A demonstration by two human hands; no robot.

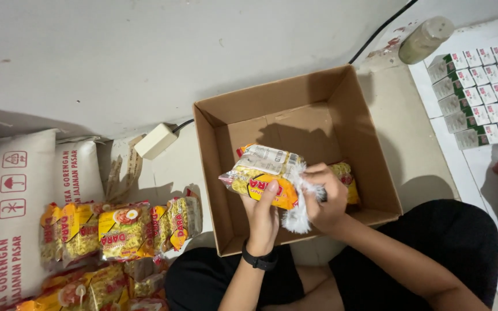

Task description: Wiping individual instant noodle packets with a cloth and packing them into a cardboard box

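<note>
- Noodle packet (260, 175): yellow, held flat over the open cardboard box (226, 124), above the box's front half.
- Left hand (262, 214): gripping the packet from below, thumb pressed on its front face; a black band sits on the wrist.
- Right hand (323, 196): closed around a white cloth (298, 216), pressed against the packet's right end.
- Another yellow packet (347, 175) lies inside the box, partly hidden behind the right hand.
- More packets (125, 230) stand in a row on the floor to the left, beside a large white sack (12, 201).
- Small green-and-white cartons (479, 92) sit in rows on the tiles at the upper right, well apart from the box.
</note>
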